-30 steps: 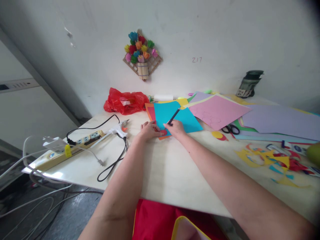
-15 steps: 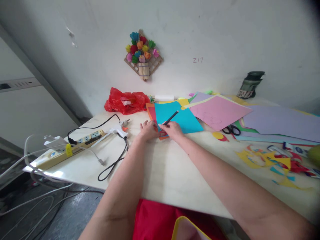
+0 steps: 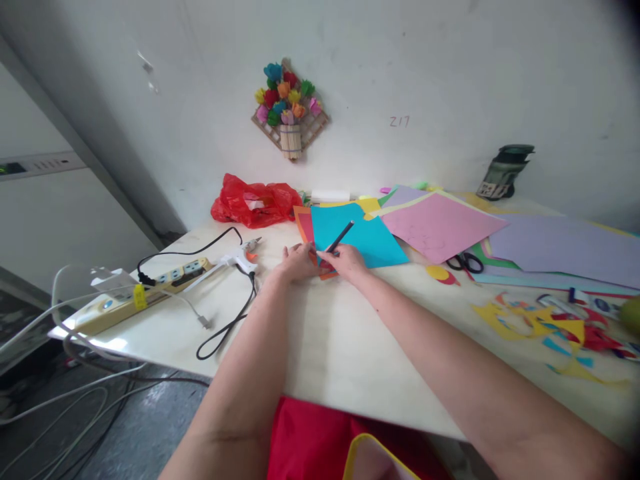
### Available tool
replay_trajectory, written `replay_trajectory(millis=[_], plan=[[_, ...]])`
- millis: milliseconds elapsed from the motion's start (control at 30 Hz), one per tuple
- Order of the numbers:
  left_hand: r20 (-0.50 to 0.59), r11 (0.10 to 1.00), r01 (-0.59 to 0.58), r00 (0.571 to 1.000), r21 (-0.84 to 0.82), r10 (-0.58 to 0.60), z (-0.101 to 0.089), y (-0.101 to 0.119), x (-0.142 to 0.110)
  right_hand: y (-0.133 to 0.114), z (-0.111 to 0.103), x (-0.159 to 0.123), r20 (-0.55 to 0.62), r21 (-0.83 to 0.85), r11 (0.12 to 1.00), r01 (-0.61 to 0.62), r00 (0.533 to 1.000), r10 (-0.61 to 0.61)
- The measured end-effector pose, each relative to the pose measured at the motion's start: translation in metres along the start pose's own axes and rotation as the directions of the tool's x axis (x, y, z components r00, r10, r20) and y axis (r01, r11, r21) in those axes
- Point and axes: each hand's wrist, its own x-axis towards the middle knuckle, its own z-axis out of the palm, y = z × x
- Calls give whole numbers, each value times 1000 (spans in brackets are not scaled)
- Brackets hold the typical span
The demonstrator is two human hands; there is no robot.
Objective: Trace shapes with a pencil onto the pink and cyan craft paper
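A dark pencil [image 3: 343, 236] leans in my right hand [image 3: 346, 261], which is closed round its lower part. Its tip is by the left edge of a blue paper sheet [image 3: 367, 240], hard to make out behind the fingers. My left hand [image 3: 300, 261] rests on the papers just left of it, palm down with the fingers somewhat apart. Red paper [image 3: 306, 229] and orange paper [image 3: 299, 212] stick out from under the blue sheet. Part of these papers is hidden by both hands.
A glue gun [image 3: 240, 259] and a power strip [image 3: 150, 293] with cables lie to the left. A red plastic bag [image 3: 255, 200] is at the back. Pink paper [image 3: 440, 227], scissors [image 3: 465, 262], paper scraps [image 3: 540, 323] and a bottle [image 3: 505, 172] are on the right.
The pencil's top has tipped slightly to the left and stands a bit steeper. Both hands stay at nearly the same place on the papers; the view has shifted slightly.
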Motion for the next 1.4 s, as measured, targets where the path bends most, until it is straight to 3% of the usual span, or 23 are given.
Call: replay_trajectory(millis=[600, 933, 1400], plan=[[29, 1000, 3, 1000, 30, -4, 1, -1, 2, 4, 3, 2, 11, -33, 998, 51, 999, -51], [37, 1000, 10, 999, 6, -11, -8, 7, -7, 3, 4, 3, -8, -18, 999, 32, 999, -32], [16, 1000, 3, 1000, 10, -3, -4, 3, -3, 3, 3, 4, -55, -47, 999, 9, 998, -12]])
